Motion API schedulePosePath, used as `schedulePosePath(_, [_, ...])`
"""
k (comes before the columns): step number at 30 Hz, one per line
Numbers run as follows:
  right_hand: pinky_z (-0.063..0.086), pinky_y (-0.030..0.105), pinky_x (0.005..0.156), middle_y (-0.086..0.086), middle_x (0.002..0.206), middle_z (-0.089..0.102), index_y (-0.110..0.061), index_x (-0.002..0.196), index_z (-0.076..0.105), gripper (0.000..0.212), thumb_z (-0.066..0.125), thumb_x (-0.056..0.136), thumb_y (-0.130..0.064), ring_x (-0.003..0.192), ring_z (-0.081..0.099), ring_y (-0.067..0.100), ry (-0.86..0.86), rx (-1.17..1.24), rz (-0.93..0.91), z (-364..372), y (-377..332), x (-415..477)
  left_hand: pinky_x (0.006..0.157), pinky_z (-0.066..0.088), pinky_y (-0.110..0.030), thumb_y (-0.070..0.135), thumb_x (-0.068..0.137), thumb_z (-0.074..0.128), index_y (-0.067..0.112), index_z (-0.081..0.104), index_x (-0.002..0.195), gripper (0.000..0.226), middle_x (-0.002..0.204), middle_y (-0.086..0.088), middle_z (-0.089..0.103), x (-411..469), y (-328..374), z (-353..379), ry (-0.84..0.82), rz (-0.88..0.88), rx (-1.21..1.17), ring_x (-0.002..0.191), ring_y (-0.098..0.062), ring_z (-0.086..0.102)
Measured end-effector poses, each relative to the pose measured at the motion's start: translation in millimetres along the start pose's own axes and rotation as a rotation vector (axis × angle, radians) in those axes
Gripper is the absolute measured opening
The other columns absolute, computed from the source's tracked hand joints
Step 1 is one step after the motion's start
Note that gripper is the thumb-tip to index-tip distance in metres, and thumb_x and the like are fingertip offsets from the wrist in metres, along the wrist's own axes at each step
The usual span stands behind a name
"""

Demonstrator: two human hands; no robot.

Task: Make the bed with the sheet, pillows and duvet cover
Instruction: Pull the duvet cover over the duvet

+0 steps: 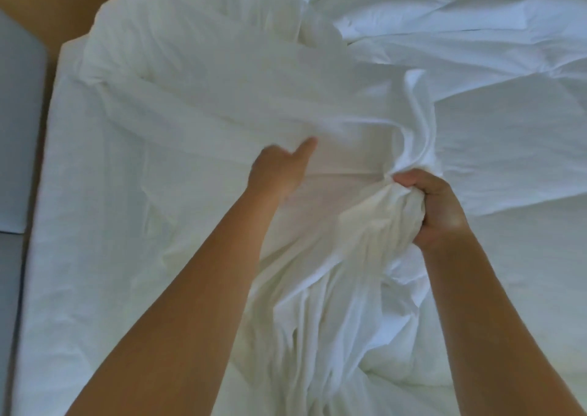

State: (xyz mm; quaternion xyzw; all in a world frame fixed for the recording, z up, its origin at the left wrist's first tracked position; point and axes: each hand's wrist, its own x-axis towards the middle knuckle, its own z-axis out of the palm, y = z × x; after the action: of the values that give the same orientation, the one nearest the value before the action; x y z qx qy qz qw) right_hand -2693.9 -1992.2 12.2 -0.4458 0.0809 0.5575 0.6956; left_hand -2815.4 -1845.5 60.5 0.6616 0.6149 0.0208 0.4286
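White bedding fills the view. A flat white sheet (104, 231) covers the mattress on the left. A crumpled white duvet cover (359, 234) lies bunched in the middle and spreads across the right. My right hand (435, 209) is clenched on a gathered wad of this cloth. My left hand (279, 169), blurred, rests on a stretched fold of the same cloth; its thumb sticks up and the fingers are hidden, so its grip cannot be told. No pillow is visible.
The bed's left edge (38, 225) runs top to bottom. Beyond it lies brown floor (60, 6) and a grey-blue flat surface (16, 129) at the far left.
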Motion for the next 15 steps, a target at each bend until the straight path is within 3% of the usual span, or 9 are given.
schedulePosePath(1, [0.052, 0.027, 0.056, 0.003, 0.054, 0.060, -0.014, 0.052, 0.061, 0.027, 0.054, 0.077, -0.005, 0.054, 0.061, 0.020, 0.029, -0.061, -0.013, -6, -2, 0, 0.081, 0.056, -0.040, 0.068, 0.078, 0.054, 0.000, 0.064, 0.103, 0.074, 0.098, -0.016, 0.068, -5, -11, 7, -0.069, -0.084, 0.020, 0.089, -0.030, 0.066])
schedulePosePath(3, [0.055, 0.033, 0.065, 0.008, 0.071, 0.068, -0.009, 0.072, 0.067, 0.009, 0.059, 0.074, -0.005, 0.069, 0.066, 0.026, 0.015, -0.174, -0.003, -2, -5, -6, 0.087, 0.051, -0.034, 0.075, 0.074, 0.052, 0.004, 0.063, 0.113, 0.082, 0.106, -0.011, 0.068, -11, -24, 23, -0.218, -0.156, -0.005, 0.097, -0.027, 0.065])
schedulePosePath(6, [0.055, 0.045, 0.081, 0.018, 0.109, 0.068, -0.003, 0.102, 0.070, 0.044, 0.070, 0.057, -0.007, 0.100, 0.066, 0.035, -0.098, -0.111, -0.011, -9, -16, -7, 0.090, 0.046, -0.032, 0.067, 0.078, 0.057, 0.011, 0.063, 0.120, 0.070, 0.115, -0.005, 0.067, -11, -17, 44, -0.254, -0.068, -0.130, 0.108, -0.023, 0.060])
schedulePosePath(8, [0.051, 0.051, 0.088, 0.017, 0.119, 0.064, -0.006, 0.104, 0.072, 0.044, 0.067, 0.061, -0.006, 0.109, 0.061, 0.036, -0.103, 0.025, -0.084, -27, -24, -10, 0.084, 0.048, -0.031, 0.064, 0.079, 0.057, 0.012, 0.067, 0.111, 0.062, 0.105, -0.003, 0.069, -10, -7, 51, -0.241, -0.021, -0.160, 0.100, -0.022, 0.063])
schedulePosePath(11, [0.052, 0.047, 0.085, 0.015, 0.113, 0.065, -0.004, 0.103, 0.068, 0.035, 0.048, 0.075, -0.001, 0.102, 0.064, 0.033, 0.356, 0.017, -0.007, -67, -11, -10, 0.072, 0.045, -0.033, 0.066, 0.082, 0.049, 0.013, 0.062, 0.073, 0.056, 0.072, -0.002, 0.062, -19, -9, 70, -0.286, 0.103, 0.007, 0.075, -0.022, 0.058])
schedulePosePath(12, [0.052, 0.045, 0.085, 0.016, 0.114, 0.063, -0.004, 0.106, 0.064, 0.033, 0.047, 0.079, -0.002, 0.102, 0.062, 0.032, 0.479, -0.013, 0.064, -73, -2, -9, 0.070, 0.043, -0.033, 0.067, 0.082, 0.047, 0.015, 0.058, 0.073, 0.054, 0.072, -0.001, 0.059, -27, -13, 78, -0.308, 0.142, 0.092, 0.074, -0.023, 0.056])
schedulePosePath(15, [0.051, 0.044, 0.090, 0.012, 0.111, 0.068, -0.008, 0.107, 0.066, 0.030, 0.060, 0.079, -0.017, 0.102, 0.064, 0.029, 0.536, -0.008, 0.127, -72, 13, -8, 0.091, 0.043, -0.040, 0.077, 0.077, 0.041, 0.017, 0.054, 0.114, 0.071, 0.112, -0.006, 0.059, -46, -32, 100, -0.313, 0.234, 0.406, 0.106, -0.029, 0.054])
